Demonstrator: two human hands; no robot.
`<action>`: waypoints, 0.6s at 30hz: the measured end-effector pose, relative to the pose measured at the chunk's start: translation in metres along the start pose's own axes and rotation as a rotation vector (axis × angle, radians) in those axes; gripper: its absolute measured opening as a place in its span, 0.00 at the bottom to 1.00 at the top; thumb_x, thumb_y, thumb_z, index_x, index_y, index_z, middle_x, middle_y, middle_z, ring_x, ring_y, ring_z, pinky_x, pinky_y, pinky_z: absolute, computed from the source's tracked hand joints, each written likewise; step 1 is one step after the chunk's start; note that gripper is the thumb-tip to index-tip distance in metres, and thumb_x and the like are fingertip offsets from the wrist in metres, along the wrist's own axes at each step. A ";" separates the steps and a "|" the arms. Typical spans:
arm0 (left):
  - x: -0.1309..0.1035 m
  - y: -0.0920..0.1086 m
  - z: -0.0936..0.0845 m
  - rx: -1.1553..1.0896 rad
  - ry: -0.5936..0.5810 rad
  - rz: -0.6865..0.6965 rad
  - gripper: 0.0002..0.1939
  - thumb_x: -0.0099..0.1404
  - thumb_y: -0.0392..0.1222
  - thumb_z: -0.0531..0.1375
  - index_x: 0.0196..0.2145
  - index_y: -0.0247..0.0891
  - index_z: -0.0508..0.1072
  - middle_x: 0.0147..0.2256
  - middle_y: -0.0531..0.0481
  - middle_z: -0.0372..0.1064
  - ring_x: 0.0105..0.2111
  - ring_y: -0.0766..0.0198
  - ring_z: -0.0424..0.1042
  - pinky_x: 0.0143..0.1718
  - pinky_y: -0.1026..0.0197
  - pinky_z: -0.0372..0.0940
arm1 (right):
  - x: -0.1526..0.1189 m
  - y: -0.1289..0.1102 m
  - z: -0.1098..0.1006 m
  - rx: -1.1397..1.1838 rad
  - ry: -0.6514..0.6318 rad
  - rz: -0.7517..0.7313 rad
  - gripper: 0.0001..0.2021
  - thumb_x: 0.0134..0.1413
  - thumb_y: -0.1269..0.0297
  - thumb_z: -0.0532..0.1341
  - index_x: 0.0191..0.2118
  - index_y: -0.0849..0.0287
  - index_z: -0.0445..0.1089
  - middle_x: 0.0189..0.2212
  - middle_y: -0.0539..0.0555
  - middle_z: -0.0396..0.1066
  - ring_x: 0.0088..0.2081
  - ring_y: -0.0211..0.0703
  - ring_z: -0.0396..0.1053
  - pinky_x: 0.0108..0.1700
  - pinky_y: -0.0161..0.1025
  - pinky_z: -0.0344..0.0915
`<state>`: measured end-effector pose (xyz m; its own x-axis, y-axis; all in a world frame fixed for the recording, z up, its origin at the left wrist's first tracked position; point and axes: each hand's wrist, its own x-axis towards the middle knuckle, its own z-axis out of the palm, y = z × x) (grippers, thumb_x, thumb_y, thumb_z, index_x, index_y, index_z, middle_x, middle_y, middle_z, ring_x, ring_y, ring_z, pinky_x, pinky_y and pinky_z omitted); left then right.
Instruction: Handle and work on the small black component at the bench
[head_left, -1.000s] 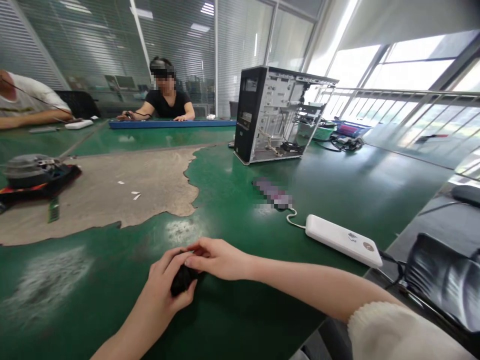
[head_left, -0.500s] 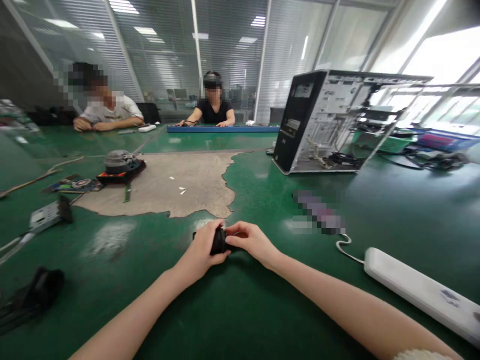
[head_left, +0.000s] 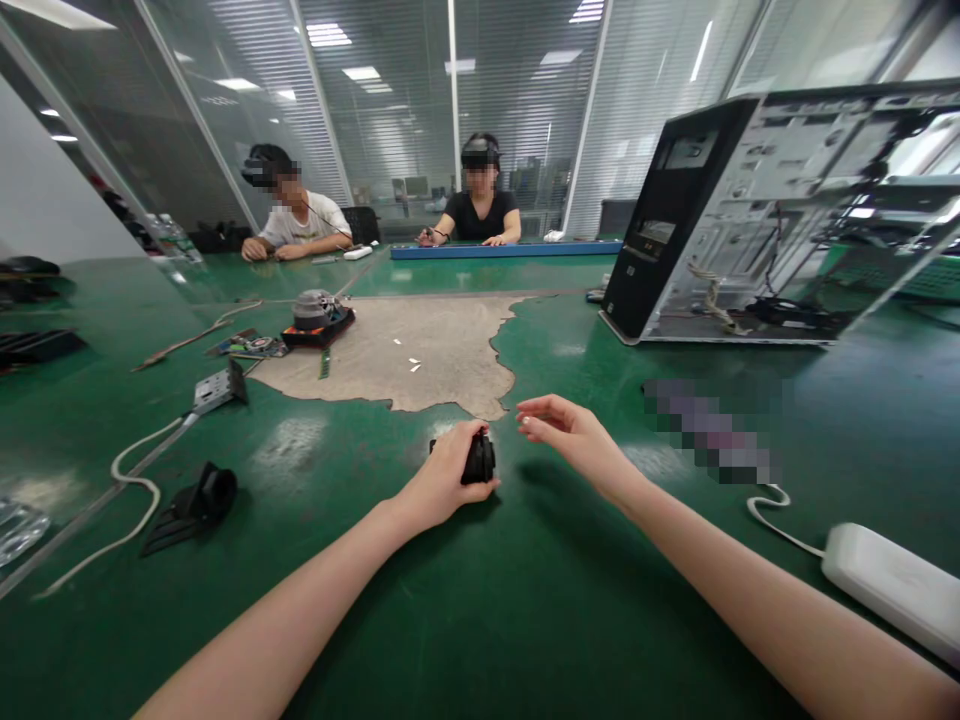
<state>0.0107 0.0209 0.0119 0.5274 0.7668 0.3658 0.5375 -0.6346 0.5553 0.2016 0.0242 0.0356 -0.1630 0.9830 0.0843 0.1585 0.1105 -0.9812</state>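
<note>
My left hand [head_left: 450,465] is wrapped round a black rounded object [head_left: 480,458] on the green table, with its thumb on the near side and its fingers over the top. Part of the object is hidden under the palm. To the right of it, my right hand [head_left: 562,430] hovers over the table, touching nothing I can see. Its fingers are loosely curved, with a small gap between thumb and forefinger.
A computer case [head_left: 675,220] stands at right, near a blurred-out item [head_left: 705,430] and a white power strip [head_left: 892,580]. Behind at left lie a grey-topped part [head_left: 316,312], a metal box [head_left: 217,388] and a black bracket [head_left: 202,500]. Two people sit across the table.
My right hand has come away from the black object to the right, and its fingers have parted. My left hand keeps its hold. The view has turned left.
</note>
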 end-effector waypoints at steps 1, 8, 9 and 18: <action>0.000 0.001 0.000 0.004 0.002 0.003 0.28 0.51 0.39 0.61 0.48 0.39 0.53 0.44 0.47 0.58 0.43 0.59 0.60 0.45 0.55 0.56 | -0.001 0.000 0.001 -0.046 -0.052 -0.024 0.12 0.46 0.62 0.59 0.39 0.60 0.66 0.36 0.54 0.69 0.37 0.40 0.67 0.43 0.41 0.63; -0.004 0.000 0.002 0.034 0.014 0.036 0.30 0.51 0.41 0.61 0.49 0.39 0.52 0.46 0.45 0.56 0.45 0.57 0.58 0.47 0.53 0.55 | -0.007 0.016 0.029 0.033 -0.218 0.048 0.11 0.43 0.62 0.61 0.34 0.62 0.64 0.33 0.54 0.69 0.34 0.41 0.68 0.37 0.40 0.64; -0.004 -0.001 0.002 0.038 0.014 0.046 0.30 0.51 0.41 0.61 0.49 0.39 0.52 0.46 0.44 0.56 0.45 0.57 0.58 0.47 0.53 0.55 | -0.008 0.016 0.030 0.064 -0.218 0.049 0.12 0.41 0.63 0.62 0.34 0.61 0.63 0.33 0.53 0.68 0.35 0.41 0.68 0.38 0.40 0.64; -0.007 0.002 0.001 0.074 0.023 0.127 0.32 0.54 0.42 0.60 0.51 0.40 0.47 0.48 0.43 0.54 0.49 0.55 0.55 0.50 0.50 0.52 | -0.011 0.008 0.038 0.163 -0.145 0.004 0.13 0.40 0.60 0.63 0.29 0.58 0.59 0.26 0.48 0.66 0.31 0.38 0.66 0.34 0.37 0.61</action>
<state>0.0090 0.0141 0.0095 0.5794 0.6815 0.4470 0.5152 -0.7312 0.4470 0.1680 0.0088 0.0202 -0.3031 0.9506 0.0664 0.0020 0.0703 -0.9975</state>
